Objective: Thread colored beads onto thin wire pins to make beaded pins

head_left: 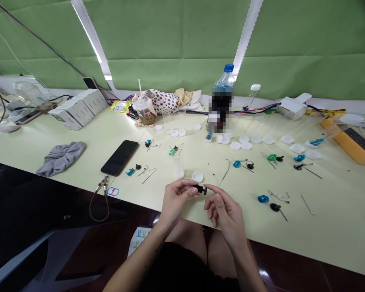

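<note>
Black plastic knob held up just over the edge of the pale cream tabletop, pinched firmly between thumb and forefinger of the left hand, with that hand's other fingers curled in behind. Right hand sits just beside it, forefinger stretched out towards the knob, its tip very close, though whether it touches is hard to tell from here. The remaining right fingers curl loosely, neither spread wide nor pressed together.

That knob looks small, light and stiff, probably no fragile piece, but smooth plastic this size could slip out of a fingertip pinch, so the narrow stem or the collar looks like the surest place to grip.

All this is happening just in front of the upright clear plastic tube. Round white plastic cap lies just right of the tube, teal and black plastic pieces and thin steel wires lie scattered on either side of it, black smartphone well left of it, and clear water bottle with a blue cap far behind it.
</note>
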`<state>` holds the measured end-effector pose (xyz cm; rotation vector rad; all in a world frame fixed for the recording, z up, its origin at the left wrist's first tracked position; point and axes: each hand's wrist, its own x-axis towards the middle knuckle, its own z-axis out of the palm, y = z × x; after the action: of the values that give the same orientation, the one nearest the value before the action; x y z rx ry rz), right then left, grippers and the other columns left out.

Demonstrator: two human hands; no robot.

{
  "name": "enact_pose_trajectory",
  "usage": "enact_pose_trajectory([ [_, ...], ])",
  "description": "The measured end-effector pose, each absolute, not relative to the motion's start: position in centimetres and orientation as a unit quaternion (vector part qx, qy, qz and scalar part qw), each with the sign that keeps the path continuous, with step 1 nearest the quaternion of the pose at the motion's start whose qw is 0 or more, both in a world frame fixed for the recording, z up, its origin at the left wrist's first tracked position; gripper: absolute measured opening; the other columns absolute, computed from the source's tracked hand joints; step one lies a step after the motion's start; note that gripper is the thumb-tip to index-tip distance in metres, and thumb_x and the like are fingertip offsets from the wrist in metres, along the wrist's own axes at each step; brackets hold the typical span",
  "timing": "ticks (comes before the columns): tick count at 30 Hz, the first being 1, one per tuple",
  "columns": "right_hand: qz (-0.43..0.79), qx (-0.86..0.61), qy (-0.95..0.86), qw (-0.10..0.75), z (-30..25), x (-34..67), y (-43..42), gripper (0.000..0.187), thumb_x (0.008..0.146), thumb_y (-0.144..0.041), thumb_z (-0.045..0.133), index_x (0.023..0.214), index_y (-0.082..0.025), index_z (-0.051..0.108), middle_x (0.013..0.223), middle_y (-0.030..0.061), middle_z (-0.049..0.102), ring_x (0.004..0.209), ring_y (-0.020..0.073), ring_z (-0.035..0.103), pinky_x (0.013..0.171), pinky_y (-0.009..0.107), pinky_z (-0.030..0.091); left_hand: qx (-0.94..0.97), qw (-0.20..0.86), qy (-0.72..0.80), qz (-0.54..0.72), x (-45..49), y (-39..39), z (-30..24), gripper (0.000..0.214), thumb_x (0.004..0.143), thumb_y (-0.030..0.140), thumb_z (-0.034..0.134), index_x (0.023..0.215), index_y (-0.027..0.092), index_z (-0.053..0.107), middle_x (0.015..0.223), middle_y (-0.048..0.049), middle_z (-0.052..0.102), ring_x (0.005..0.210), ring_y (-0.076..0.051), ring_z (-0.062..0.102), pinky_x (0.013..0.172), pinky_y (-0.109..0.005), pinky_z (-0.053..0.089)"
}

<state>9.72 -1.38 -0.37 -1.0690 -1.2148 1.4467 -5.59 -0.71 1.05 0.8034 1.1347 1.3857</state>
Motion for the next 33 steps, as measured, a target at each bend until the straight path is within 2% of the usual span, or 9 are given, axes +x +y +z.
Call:
enact_pose_trajectory([
  [16,0.578,-0.453,-0.504,0.455,-0.68,9.54,-1.40,0.045,0.095,-0.052,0.048,0.117,-0.015,0.060,0.068,-0.0004,0.058,0.046,0.0076,0.047,0.035,0.017,0.038,0.334,0.554,0.479,0.593,-5.54,-0.68,1.17,0.016,0.072,0.021,0.079,0.086,0.015,0.074,0.068,-0.0020,0.073,0.064,-0.011,0.064,0.068,-0.021,0.051],
  [33,0.582,-0.444,-0.515,0.447,-0.51,9.55,-1.37,0.041,0.094,-0.053,0.048,0.103,-0.016,0.064,0.066,-0.0002,0.057,0.046,0.0080,0.048,0.036,0.017,0.037,0.335,0.547,0.491,0.590,-5.58,-0.68,1.15,0.019,0.070,0.024,0.081,0.086,0.015,0.074,0.070,-0.0022,0.073,0.066,-0.013,0.066,0.070,-0.024,0.051],
])
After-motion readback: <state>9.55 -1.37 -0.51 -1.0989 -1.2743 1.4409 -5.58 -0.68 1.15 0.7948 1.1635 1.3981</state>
